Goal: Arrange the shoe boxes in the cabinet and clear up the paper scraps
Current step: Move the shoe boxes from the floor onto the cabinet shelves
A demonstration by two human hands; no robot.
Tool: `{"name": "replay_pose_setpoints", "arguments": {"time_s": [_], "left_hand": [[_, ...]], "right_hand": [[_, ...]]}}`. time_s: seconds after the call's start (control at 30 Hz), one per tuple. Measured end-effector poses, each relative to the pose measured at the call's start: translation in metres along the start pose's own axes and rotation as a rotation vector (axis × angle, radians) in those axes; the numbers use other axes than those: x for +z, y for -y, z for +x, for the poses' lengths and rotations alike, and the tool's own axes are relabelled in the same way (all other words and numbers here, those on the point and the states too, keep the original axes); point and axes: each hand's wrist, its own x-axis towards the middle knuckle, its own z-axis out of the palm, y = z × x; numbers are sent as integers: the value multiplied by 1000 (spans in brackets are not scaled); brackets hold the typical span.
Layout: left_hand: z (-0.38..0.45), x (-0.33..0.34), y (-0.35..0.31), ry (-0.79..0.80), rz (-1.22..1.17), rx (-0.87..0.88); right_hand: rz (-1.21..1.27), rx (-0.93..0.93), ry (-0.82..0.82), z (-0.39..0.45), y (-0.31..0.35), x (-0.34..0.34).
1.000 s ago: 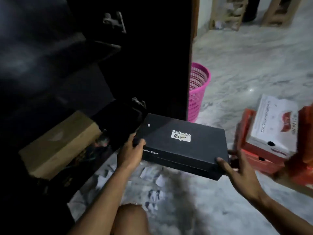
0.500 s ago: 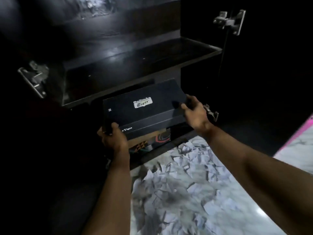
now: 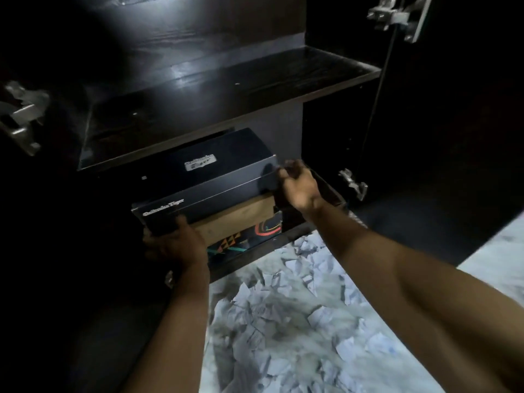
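At the centre of the frame a black shoe box [image 3: 215, 182] sits in the lower compartment of the dark cabinet [image 3: 226, 80], resting on a brown box [image 3: 235, 219] that lies over a patterned box [image 3: 255, 236]. The left hand [image 3: 177, 245] grips its near left corner; the right hand [image 3: 299, 184], fingers curled, holds its right end. Paper scraps [image 3: 283, 307] litter the floor [image 3: 496, 259] at lower centre.

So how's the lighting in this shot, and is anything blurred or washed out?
Head view: the cabinet interior is very dark, with soft glare on its shelf; the black shoe box label is smeared by blur; the paper scraps on the floor are brighter; wide-angle bending shows at the edges.
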Motion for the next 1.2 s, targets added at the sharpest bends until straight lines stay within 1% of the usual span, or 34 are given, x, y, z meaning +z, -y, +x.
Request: {"name": "replay_pose_setpoints", "arguments": {"time_s": [0.07,0.13,0.27,0.37,0.43,0.53,0.67,0.7,0.77,0.83,0.9,0.97,1.07,1.13,1.2], "left_hand": [[-14,-2,11,41,46,61],[-32,4,26,173,36,120],[-96,32,36,597,19,144],[-172,47,35,967,48,160],[-225,48,40,1198,70,196],[-302,50,58,1500,177,217],[-399,63,93,1807,365,238],[-422,67,102,1872,412,250],[-466,74,120,1958,483,239],[-506,81,135,2008,563,232],[-540,92,153,2025,629,180],[-566,98,167,2042,636,67],[-585,98,181,2115,573,-31],[-582,96,191,2046,536,-72],[-568,98,205,1910,492,-148]], "right_hand": [[-57,14,-41,-26,-7,-27],[-107,18,-53,-56,-16,-62],[-292,85,25,-121,-41,-142],[-373,163,-52,-178,-60,-210],[-384,219,-151,-214,-81,-256],[-377,293,-371,-261,-114,-318],[-395,439,-759,-306,-159,-390],[-389,477,-834,-313,-170,-406],[-373,582,-923,-321,-192,-433],[-356,715,-969,-325,-212,-451],[-291,800,-976,-326,-229,-464],[-225,849,-962,-326,-243,-471],[-290,886,-951,-329,-255,-466],[-331,863,-943,-334,-257,-452],[-332,827,-922,-340,-254,-434]]}}
